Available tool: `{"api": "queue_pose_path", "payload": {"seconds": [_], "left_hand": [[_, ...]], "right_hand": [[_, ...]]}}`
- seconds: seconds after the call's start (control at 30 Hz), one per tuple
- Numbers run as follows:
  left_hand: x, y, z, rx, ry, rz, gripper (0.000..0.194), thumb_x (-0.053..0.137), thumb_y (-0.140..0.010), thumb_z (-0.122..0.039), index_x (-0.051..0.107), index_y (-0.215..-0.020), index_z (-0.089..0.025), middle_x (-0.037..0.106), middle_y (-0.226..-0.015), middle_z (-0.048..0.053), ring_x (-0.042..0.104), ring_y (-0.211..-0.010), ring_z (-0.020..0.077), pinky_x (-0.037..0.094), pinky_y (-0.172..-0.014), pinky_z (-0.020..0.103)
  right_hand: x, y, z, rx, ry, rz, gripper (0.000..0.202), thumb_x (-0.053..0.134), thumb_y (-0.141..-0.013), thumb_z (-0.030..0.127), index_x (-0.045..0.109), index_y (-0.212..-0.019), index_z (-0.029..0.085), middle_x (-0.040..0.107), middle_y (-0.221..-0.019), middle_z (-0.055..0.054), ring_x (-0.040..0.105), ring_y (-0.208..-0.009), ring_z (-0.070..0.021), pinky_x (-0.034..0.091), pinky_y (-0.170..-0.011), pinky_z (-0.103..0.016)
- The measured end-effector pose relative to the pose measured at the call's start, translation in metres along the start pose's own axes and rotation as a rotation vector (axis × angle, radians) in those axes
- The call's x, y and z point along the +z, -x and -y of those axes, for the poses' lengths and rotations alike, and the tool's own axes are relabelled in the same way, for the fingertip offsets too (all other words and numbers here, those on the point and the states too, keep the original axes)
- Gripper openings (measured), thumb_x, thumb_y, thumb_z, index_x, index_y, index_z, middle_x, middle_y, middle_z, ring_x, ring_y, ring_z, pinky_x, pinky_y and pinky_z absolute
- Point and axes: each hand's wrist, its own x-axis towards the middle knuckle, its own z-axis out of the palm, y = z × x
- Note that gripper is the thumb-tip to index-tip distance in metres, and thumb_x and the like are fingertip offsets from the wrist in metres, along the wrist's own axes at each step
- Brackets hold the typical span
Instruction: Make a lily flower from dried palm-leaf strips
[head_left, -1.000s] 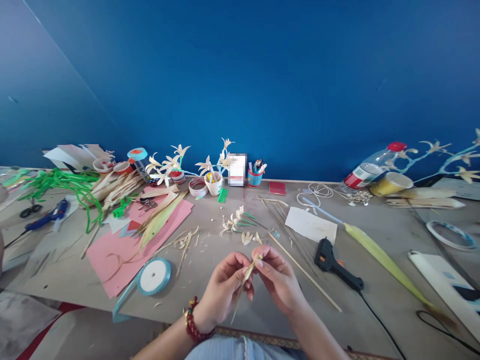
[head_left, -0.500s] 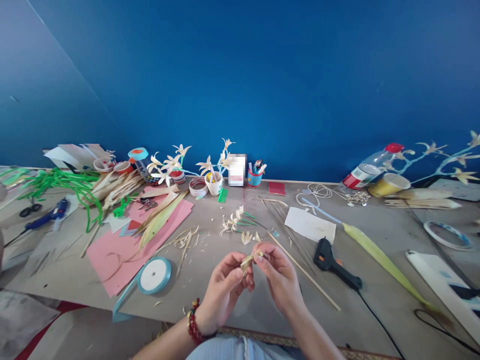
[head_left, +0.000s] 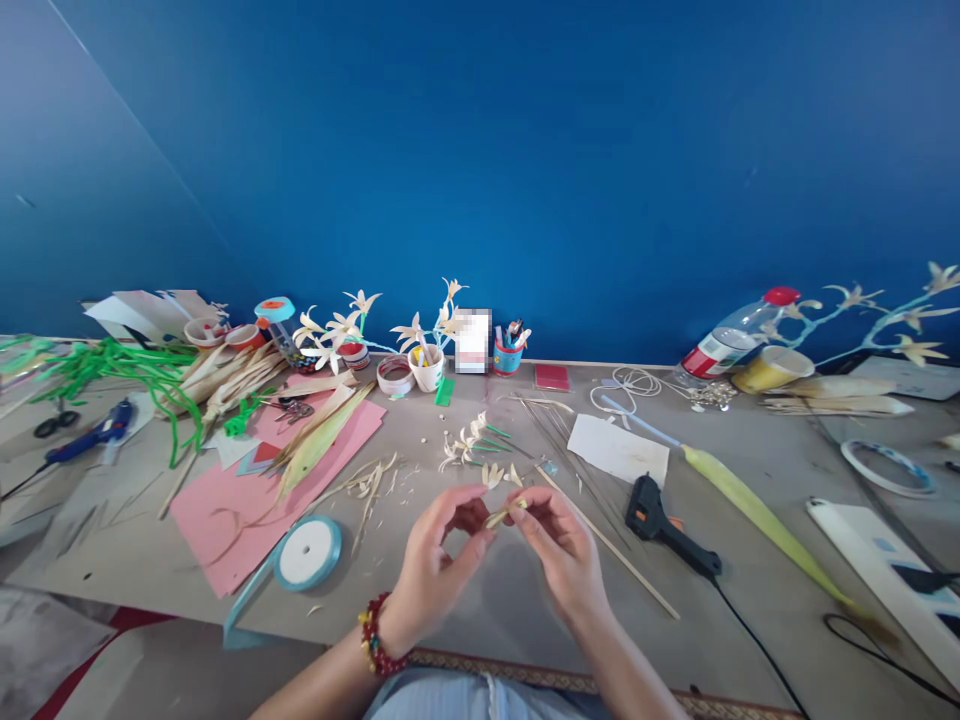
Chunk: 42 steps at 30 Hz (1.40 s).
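Above the table's front middle, my right hand (head_left: 559, 545) pinches a small pale corn-husk flower piece (head_left: 496, 519) between thumb and fingertips. My left hand (head_left: 442, 560), with a red bead bracelet at its wrist, has thumb and fingertips closing about the other end of this piece; a gap shows between its thumb and palm. Just beyond my fingers lie loose cream petals (head_left: 493, 475). Several small cream flowers (head_left: 465, 443) on green stems rest behind them.
A black glue gun (head_left: 664, 525) lies right, its cord running to the front edge. On the left are a blue ribbon roll (head_left: 307, 553) and pink paper (head_left: 225, 535) under husks. A thin stick (head_left: 630, 565) slants right of my hands. Cups and a bottle (head_left: 731, 345) line the wall.
My left hand has shifted slightly left and its fingers have loosened and changed their hold. The flower piece appears slimmer and turned. My right hand keeps its pinch.
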Motion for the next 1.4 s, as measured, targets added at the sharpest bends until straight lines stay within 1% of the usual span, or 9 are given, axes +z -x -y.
{"api": "queue_pose_path", "payload": {"seconds": [0.1, 0.27, 0.4, 0.47, 0.57, 0.8, 0.97, 1.23, 1.4], "left_hand": [[-0.008, -0.007, -0.005, -0.010, -0.133, 0.119, 0.022, 0.063, -0.089, -0.032, 0.068, -0.104, -0.017, 0.070, -0.095, 0.008, 0.063, -0.086, 0.0186, 0.048, -0.080, 0.029], [-0.014, -0.016, -0.004, -0.174, 0.024, 0.239, 0.022, 0.059, -0.091, -0.034, 0.066, -0.090, -0.013, 0.067, -0.076, 0.005, 0.062, -0.072, 0.0169, 0.047, -0.070, 0.027], [-0.012, -0.012, -0.005, 0.090, -0.256, 0.095, 0.008, 0.057, -0.091, -0.023, 0.063, -0.093, -0.017, 0.066, -0.090, 0.007, 0.062, -0.087, 0.0185, 0.047, -0.081, 0.030], [-0.011, -0.008, -0.007, 0.244, -0.390, 0.089, 0.007, 0.058, -0.090, -0.019, 0.062, -0.095, -0.018, 0.065, -0.096, 0.008, 0.061, -0.094, 0.0198, 0.047, -0.087, 0.032], [-0.008, -0.004, -0.008, 0.327, -0.490, 0.113, 0.009, 0.060, -0.087, -0.017, 0.061, -0.095, -0.020, 0.065, -0.100, 0.009, 0.061, -0.097, 0.0212, 0.047, -0.088, 0.034], [-0.011, -0.015, -0.004, -0.010, -0.282, 0.146, 0.012, 0.057, -0.091, -0.027, 0.063, -0.085, -0.018, 0.066, -0.079, 0.004, 0.060, -0.076, 0.0161, 0.046, -0.074, 0.026], [-0.010, -0.021, 0.003, -0.136, -0.152, 0.219, 0.010, 0.065, -0.085, -0.025, 0.066, -0.080, -0.016, 0.067, -0.076, 0.002, 0.059, -0.074, 0.0145, 0.044, -0.071, 0.024], [-0.008, -0.019, 0.009, -0.216, -0.046, 0.278, 0.011, 0.061, -0.086, -0.025, 0.062, -0.083, -0.015, 0.059, -0.071, 0.000, 0.052, -0.066, 0.0115, 0.039, -0.061, 0.022], [-0.006, -0.018, 0.001, -0.072, -0.207, 0.231, 0.007, 0.058, -0.088, -0.022, 0.062, -0.089, -0.016, 0.065, -0.082, 0.003, 0.059, -0.078, 0.0144, 0.044, -0.074, 0.024]], "right_hand": [[0.000, 0.000, 0.001, 0.016, 0.007, 0.037, 0.017, 0.071, -0.085, 0.037, 0.066, -0.081, 0.021, 0.066, -0.082, -0.003, 0.059, -0.074, -0.0161, 0.047, -0.069, -0.026], [-0.003, -0.001, 0.004, 0.053, -0.016, 0.120, 0.018, 0.070, -0.086, 0.038, 0.066, -0.083, 0.021, 0.066, -0.085, -0.003, 0.059, -0.072, -0.0154, 0.047, -0.068, -0.025], [-0.006, -0.002, 0.003, 0.072, 0.019, 0.098, 0.021, 0.072, -0.084, 0.040, 0.067, -0.081, 0.020, 0.065, -0.081, -0.002, 0.055, -0.071, -0.0146, 0.044, -0.065, -0.024], [-0.007, -0.002, 0.001, 0.076, 0.016, 0.084, 0.022, 0.072, -0.083, 0.041, 0.066, -0.081, 0.020, 0.064, -0.081, -0.002, 0.055, -0.072, -0.0149, 0.044, -0.066, -0.024], [-0.007, -0.003, -0.002, 0.070, 0.014, 0.090, 0.022, 0.072, -0.084, 0.041, 0.066, -0.082, 0.021, 0.064, -0.081, -0.002, 0.055, -0.074, -0.0152, 0.044, -0.068, -0.024], [-0.013, -0.002, 0.002, 0.092, 0.097, 0.174, 0.020, 0.068, -0.087, 0.040, 0.065, -0.082, 0.021, 0.062, -0.080, -0.001, 0.051, -0.069, -0.0135, 0.039, -0.063, -0.023], [-0.017, -0.004, 0.006, 0.097, 0.123, 0.223, 0.021, 0.067, -0.088, 0.040, 0.065, -0.081, 0.020, 0.059, -0.077, 0.000, 0.049, -0.067, -0.0134, 0.037, -0.062, -0.024], [-0.018, -0.005, 0.008, 0.124, 0.110, 0.227, 0.024, 0.067, -0.086, 0.043, 0.063, -0.080, 0.020, 0.056, -0.074, 0.001, 0.047, -0.066, -0.0131, 0.035, -0.060, -0.024], [-0.019, -0.005, 0.004, 0.154, 0.100, 0.207, 0.026, 0.068, -0.085, 0.045, 0.063, -0.080, 0.020, 0.054, -0.072, 0.001, 0.047, -0.067, -0.0138, 0.035, -0.061, -0.024]]}}
